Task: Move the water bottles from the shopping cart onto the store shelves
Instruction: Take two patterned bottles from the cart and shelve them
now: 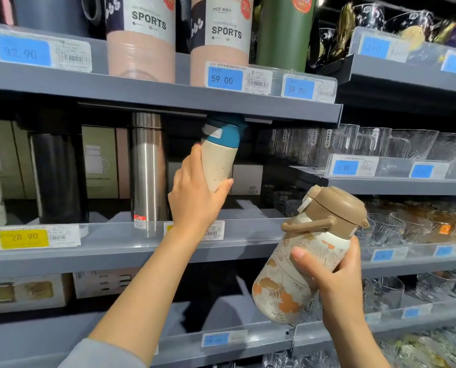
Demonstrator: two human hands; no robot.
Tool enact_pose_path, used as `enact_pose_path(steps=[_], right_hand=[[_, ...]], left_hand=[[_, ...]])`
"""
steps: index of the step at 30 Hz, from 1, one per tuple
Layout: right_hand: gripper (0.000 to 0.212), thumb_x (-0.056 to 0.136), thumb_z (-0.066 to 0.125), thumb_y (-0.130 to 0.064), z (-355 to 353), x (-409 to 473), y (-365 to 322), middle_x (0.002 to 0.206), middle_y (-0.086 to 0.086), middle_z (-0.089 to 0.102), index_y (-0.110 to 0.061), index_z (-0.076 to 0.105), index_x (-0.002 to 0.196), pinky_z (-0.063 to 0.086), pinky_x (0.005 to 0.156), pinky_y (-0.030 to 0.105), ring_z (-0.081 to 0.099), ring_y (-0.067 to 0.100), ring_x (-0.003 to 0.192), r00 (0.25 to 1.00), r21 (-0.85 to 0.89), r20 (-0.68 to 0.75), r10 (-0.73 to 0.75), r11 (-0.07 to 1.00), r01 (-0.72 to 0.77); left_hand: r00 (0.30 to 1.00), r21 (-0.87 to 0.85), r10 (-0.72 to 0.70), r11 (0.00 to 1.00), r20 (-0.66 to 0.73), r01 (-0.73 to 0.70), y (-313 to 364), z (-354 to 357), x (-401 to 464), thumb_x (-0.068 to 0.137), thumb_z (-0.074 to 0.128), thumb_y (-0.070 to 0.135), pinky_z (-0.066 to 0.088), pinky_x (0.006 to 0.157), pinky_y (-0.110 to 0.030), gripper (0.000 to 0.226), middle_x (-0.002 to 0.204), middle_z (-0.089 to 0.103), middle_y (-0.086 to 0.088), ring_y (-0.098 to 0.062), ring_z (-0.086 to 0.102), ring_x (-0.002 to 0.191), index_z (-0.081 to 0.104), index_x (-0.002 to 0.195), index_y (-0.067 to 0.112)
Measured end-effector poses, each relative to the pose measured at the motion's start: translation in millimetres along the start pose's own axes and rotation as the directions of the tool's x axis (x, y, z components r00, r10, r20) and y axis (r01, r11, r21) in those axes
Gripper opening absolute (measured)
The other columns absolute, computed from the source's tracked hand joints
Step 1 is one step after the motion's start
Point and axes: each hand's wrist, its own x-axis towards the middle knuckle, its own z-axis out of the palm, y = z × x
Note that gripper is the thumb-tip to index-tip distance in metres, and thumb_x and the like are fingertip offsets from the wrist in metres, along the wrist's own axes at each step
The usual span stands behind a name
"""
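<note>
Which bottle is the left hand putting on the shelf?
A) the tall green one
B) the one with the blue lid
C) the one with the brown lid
B: the left hand holds the cream bottle with the blue lid up in the middle shelf, while the right hand holds the brown-lidded bottle.

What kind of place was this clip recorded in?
Most likely a shop's drinkware aisle: grey shelves carry price tags with barcodes, boxed SPORTS bottles above, and rows of clear glasses on the right.

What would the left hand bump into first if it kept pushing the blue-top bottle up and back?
Probably the underside of the upper shelf: the bottle's blue cap sits just beneath it. Depth is unclear.
</note>
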Motion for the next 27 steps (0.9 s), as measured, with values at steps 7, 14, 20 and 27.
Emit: enact_pose_path(steps=[7,14,20,27], right_hand=[[0.072,0.042,0.079,-0.039,5.8,0.7,-5.7,0.09,-0.01,0.07,-0.034,0.05,0.108,0.054,0.061,0.022,0.069,0.01,0.082,1.0,-0.037,0.031,-0.005,0.999,0.006],[0.072,0.041,0.079,-0.037,1.0,-1.5,-13.3,0.087,-0.009,0.07,-0.029,0.051,0.107,0.054,0.06,0.021,0.069,0.01,0.078,0.997,-0.088,0.055,-0.045,0.995,0.049],[0.066,0.047,0.08,-0.037,0.2,8.4,-32.4,0.092,-0.012,0.069,-0.034,0.05,0.107,0.054,0.068,0.022,0.067,0.008,0.086,0.985,-0.05,-0.005,-0.172,0.984,0.172],[0.074,0.057,0.088,-0.014,28.3,38.8,-47.8,0.113,-0.007,0.06,-0.039,0.044,0.111,0.052,0.083,0.022,0.063,0.009,0.106,0.925,0.102,-0.094,-0.369,0.92,0.377]], left_hand=[[0.998,0.021,-0.07,0.997,-0.001,0.07,-6.0,-0.4,-1.5,0.081,0.066,0.056,0.046,0.086,-0.048,0.097,0.142,0.041,-0.01,-0.033,0.046,0.122,0.01,0.153,0.021],[0.999,0.054,-0.046,0.997,0.004,0.046,-7.5,-0.1,-6.6,0.081,0.068,0.054,0.048,0.083,-0.051,0.103,0.143,0.04,-0.012,-0.036,0.045,0.122,0.005,0.154,0.019],[0.999,0.096,0.033,0.995,0.013,-0.034,-12.0,-0.2,-10.0,0.078,0.073,0.049,0.049,0.078,-0.054,0.105,0.144,0.039,-0.014,-0.04,0.047,0.119,-0.004,0.147,0.033],[0.989,0.211,0.129,0.971,-0.074,-0.111,-19.3,7.9,-12.1,0.078,0.069,0.05,0.054,0.071,-0.056,0.094,0.147,0.033,-0.026,-0.047,0.045,0.121,0.016,0.15,0.019]])
